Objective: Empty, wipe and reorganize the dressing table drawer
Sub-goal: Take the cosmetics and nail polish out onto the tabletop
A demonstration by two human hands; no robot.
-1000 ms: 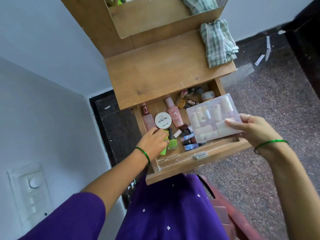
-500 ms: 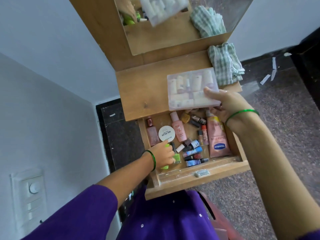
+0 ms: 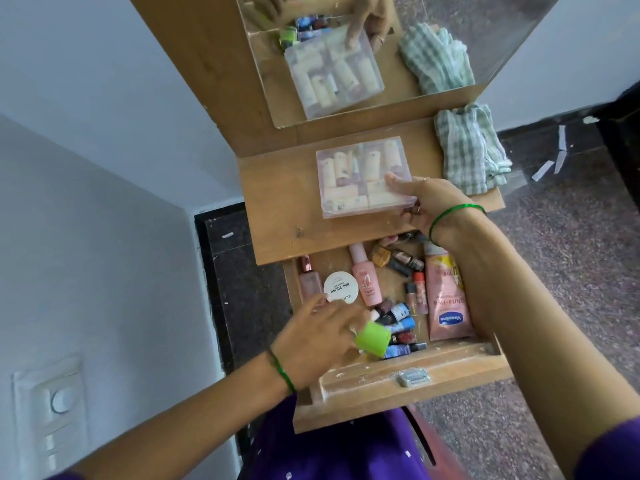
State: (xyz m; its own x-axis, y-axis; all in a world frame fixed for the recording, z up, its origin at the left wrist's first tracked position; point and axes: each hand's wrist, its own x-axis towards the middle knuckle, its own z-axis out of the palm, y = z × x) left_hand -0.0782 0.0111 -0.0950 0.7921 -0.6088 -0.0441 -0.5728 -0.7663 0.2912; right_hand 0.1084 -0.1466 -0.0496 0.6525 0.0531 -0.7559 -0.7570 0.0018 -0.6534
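The drawer (image 3: pixel 398 382) of the dressing table is pulled out, and there are still lots of little things inside it. The clear plastic box (image 3: pixel 363 176) full of small cream tubes is not in the drawer. It lies flat on the wooden surface (image 3: pixel 277 209) just above the drawer. The right hand (image 3: pixel 429 202) is at the box's near right corner. Its thumb lies on the lid and its other fingers curl under the edge, so it is holding the box. The left hand (image 3: pixel 318 337) is low over the front left part of the drawer. Its fingers are spread wide, and a green bottle (image 3: pixel 372 338) is tucked under them at the hand's right edge. The hand looks blurry, so I cannot tell if it is really gripping the bottle or just touching it. In the drawer, a round white tub (image 3: pixel 341 287) with "nail polish" written on it sits near the left side. A tall pink bottle (image 3: pixel 365 277) lies just to its right, and a smaller pink bottle (image 3: pixel 308 277) lies at its left. A big pink lotion tube (image 3: pixel 446 299) lies along the right side, partly under the right arm. Between the pink bottle and the tube there is a jumble of small nail polish bottles (image 3: pixel 398 317). A green checked cloth (image 3: pixel 467 147) sits bunched up at the right end of the surface. A mirror (image 3: pixel 346 57) stands behind the surface and shows the box, the cloth and the hands again.
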